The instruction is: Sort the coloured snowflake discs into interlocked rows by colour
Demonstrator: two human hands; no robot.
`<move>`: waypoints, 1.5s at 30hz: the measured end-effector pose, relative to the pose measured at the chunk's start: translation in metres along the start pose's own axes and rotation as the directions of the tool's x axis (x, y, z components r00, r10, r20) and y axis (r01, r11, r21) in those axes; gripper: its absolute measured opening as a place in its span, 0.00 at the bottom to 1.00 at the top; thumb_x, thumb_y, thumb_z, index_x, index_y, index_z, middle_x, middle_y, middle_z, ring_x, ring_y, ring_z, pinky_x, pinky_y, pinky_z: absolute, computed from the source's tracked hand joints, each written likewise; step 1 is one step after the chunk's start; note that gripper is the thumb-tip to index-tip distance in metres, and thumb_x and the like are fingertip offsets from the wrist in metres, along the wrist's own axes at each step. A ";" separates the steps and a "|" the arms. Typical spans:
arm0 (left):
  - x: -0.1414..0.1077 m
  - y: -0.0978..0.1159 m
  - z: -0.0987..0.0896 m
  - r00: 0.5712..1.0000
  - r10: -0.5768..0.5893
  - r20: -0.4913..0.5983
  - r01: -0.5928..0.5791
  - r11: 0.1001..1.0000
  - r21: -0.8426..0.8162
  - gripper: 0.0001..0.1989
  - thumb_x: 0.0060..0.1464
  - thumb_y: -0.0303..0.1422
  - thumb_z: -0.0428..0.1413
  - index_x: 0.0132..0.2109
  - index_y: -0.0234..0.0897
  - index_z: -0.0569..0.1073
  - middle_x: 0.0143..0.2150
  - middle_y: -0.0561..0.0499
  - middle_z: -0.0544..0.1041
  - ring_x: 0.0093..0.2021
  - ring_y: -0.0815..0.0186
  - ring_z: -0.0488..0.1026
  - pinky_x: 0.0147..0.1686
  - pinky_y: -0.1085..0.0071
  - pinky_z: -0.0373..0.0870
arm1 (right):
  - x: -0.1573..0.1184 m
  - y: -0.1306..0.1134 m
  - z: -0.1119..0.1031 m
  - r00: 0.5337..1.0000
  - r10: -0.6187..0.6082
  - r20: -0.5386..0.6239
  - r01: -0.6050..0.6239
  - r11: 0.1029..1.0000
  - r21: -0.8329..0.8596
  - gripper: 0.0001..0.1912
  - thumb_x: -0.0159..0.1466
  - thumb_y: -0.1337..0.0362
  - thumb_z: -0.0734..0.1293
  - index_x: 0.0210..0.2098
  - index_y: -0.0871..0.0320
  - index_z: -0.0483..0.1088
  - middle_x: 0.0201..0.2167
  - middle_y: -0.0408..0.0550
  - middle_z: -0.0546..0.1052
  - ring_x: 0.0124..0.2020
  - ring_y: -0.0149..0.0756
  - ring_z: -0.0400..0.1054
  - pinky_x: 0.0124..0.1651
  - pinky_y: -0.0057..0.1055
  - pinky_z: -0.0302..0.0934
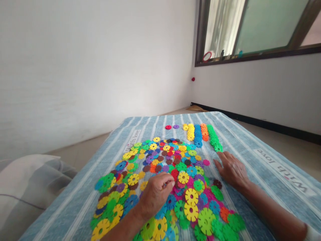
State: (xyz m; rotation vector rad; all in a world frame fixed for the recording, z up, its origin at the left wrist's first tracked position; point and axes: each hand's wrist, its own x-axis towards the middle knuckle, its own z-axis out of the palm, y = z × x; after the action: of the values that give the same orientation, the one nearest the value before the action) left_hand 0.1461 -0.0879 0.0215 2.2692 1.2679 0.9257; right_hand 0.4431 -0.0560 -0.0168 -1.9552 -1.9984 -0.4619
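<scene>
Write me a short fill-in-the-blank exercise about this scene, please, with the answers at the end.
The right hand is at the near end of the rightmost row, whose notched discs are ____. Between that row and the blue row lies a row of ____ discs. Right beside the lone red disc is one ____ disc. The striped cloth reads "with ____".

Missing words: green; orange; purple; love.

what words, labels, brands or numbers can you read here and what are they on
"With love", on the cloth, towards its left edge, running sideways
"With love", on the cloth again, towards its right edge, upside down from this view
Small items on the window sill, such as the dark bottle: too small and blurred to tell if they bear any text
Discs: no readable text or numbers
</scene>
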 end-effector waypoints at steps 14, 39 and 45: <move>0.025 0.017 0.014 0.989 0.041 0.145 -0.078 0.964 0.256 0.06 0.51 0.25 0.54 0.34 0.36 0.75 0.35 0.48 0.76 0.41 0.61 0.71 0.43 0.67 0.68 | -0.012 -0.003 0.007 0.984 -0.179 -0.002 0.178 0.982 0.070 0.15 0.67 0.62 0.57 0.28 0.56 0.69 0.29 0.48 0.71 0.35 0.39 0.62 0.38 0.33 0.49; 0.025 0.013 0.025 0.997 0.026 0.067 -0.046 0.950 0.310 0.05 0.46 0.32 0.61 0.32 0.38 0.73 0.40 0.49 0.74 0.43 0.59 0.69 0.44 0.63 0.67 | -0.011 -0.002 0.006 0.983 -0.182 0.017 0.180 0.981 0.069 0.15 0.67 0.61 0.57 0.28 0.56 0.69 0.30 0.48 0.71 0.36 0.38 0.63 0.39 0.32 0.50; 0.025 0.014 0.029 1.000 -0.001 -0.031 0.006 0.984 0.179 0.07 0.41 0.26 0.59 0.29 0.37 0.67 0.32 0.51 0.72 0.38 0.62 0.68 0.38 0.67 0.66 | -0.011 -0.002 0.003 0.983 -0.174 0.056 0.171 0.984 0.059 0.15 0.67 0.61 0.57 0.29 0.56 0.69 0.31 0.48 0.71 0.37 0.38 0.63 0.39 0.32 0.49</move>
State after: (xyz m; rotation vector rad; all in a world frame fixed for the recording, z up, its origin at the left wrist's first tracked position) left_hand 0.1842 -0.0746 0.0186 2.3960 1.4202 0.8799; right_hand 0.4410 -0.0645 -0.0240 -1.7933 -2.2059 -0.3880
